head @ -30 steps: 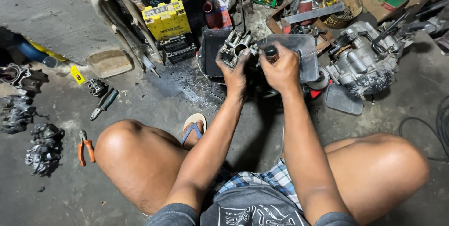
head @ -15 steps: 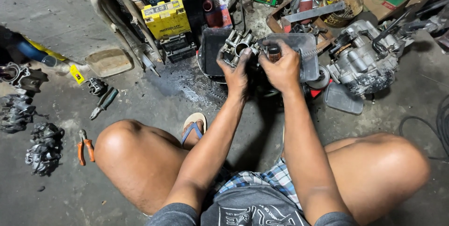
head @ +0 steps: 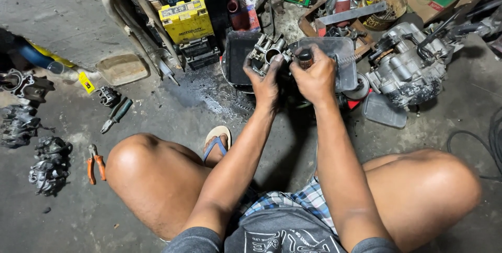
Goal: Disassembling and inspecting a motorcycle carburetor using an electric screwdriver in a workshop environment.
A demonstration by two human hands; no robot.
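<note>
Metal carburetor (head: 267, 53), rigid, heavyish, likely oily-slick; left hand (head: 265, 81) fingers clenched round its body, right hand (head: 314, 77) grasping small dark bottle (head: 305, 58).

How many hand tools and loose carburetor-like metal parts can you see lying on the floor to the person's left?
Pliers: 2 (orange-handled, green-handled)
Grimy metal parts: 5 (, and one in the left hand)
Total: 7

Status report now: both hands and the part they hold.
Left hand grips carburetor. Right hand holds small dark bottle beside it. Black tray beneath; nothing blocking.
</note>
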